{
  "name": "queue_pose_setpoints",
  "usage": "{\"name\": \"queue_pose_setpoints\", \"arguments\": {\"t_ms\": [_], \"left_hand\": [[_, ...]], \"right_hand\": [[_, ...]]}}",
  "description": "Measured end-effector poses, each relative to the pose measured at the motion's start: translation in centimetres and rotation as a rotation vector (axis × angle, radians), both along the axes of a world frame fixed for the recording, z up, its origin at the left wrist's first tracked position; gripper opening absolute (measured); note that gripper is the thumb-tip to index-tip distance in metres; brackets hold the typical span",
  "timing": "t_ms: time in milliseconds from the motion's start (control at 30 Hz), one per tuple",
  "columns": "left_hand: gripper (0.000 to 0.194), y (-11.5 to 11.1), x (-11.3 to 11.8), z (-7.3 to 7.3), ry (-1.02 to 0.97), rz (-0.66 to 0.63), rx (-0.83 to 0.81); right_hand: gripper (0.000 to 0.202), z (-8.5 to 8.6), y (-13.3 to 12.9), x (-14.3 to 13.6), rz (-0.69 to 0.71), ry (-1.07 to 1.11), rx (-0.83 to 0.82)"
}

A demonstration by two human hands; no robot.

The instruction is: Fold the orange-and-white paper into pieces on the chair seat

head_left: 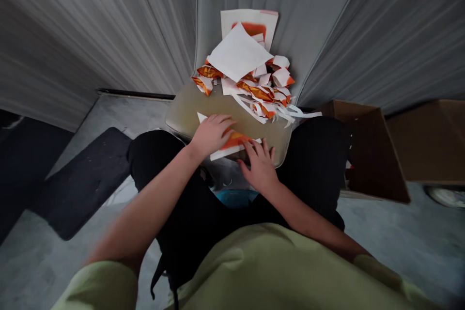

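Note:
On the front of the padded seat (181,111) lies a folded sheet of orange and white paper (234,141). My left hand (213,134) rests flat on its left part, fingers stretched out and covering some of it. With fingers spread, my right hand (259,164) touches the sheet's right end and lower edge. Beyond my hands, a white square sheet (240,52) lies over several crumpled orange and white paper pieces (259,92). White paper strips (249,109) trail from the pile.
An orange and white printed sheet (269,19) stands behind the pile against the backrest. Open cardboard boxes (374,155) sit on the floor to the right. At the left lies a dark mat (87,179). Grey curtains (145,24) flank the chair. My knees straddle the seat.

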State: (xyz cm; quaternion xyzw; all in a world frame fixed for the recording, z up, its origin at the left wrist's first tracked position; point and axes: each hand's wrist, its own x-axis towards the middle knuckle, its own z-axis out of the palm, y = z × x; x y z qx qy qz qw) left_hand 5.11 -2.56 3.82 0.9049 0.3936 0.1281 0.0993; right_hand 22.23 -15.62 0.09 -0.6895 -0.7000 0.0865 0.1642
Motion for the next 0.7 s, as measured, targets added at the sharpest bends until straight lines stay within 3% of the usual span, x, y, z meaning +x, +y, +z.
{"name": "queue_pose_setpoints", "arguments": {"t_ms": [133, 333, 567, 700], "left_hand": [[0.041, 1.9, 1.0, -0.8, 0.145, -0.1, -0.062], [0.051, 0.7, 0.7, -1.9, 0.137, -0.144, -0.093], [0.049, 1.0, -0.5, -2.6, 0.084, 0.093, -0.04], [0.047, 1.3, -0.7, -2.8, 0.033, 0.207, -0.013]], "right_hand": [[0.043, 0.5, 0.5, 1.1, -0.014, -0.05, 0.026], [0.042, 1.2, 3.1, 3.4, 0.188, -0.155, 0.044], [0.037, 1.2, 5.2, 3.6, 0.59, -0.206, 0.124], [0.038, 0.9, 5.9, 2.2, 0.677, -0.164, 0.169]]}}
